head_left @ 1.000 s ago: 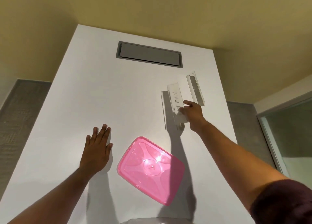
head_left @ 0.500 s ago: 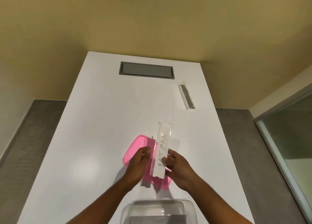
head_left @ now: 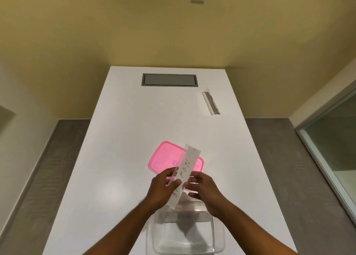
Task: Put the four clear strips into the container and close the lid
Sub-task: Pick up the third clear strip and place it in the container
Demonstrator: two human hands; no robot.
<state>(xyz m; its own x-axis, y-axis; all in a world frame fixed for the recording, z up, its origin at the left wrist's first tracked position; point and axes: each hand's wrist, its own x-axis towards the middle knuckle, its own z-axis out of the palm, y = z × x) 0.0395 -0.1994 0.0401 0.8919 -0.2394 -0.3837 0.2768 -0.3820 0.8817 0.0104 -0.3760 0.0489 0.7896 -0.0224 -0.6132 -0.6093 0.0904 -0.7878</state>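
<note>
My left hand [head_left: 162, 189] and my right hand [head_left: 205, 191] both grip a clear strip [head_left: 185, 172] with handwritten letters, tilted with its far end up and to the right, over the near table. Its low end hangs just above the far rim of the clear container [head_left: 219, 235], which stands open at the table's near edge. The pink lid [head_left: 163, 158] lies flat beyond my hands, partly behind the strip. Another clear strip [head_left: 211, 103] lies at the far right of the table.
A white table [head_left: 125, 139] runs away from me to a yellow wall. A grey recessed panel [head_left: 169, 80] sits at its far end. Grey floor lies on both sides, and a glass partition [head_left: 331, 150] stands to the right.
My right hand lifted the lettered strip off the far right of the table and brought it near. My left hand left the table and took hold too. The strip now tilts above the container.
</note>
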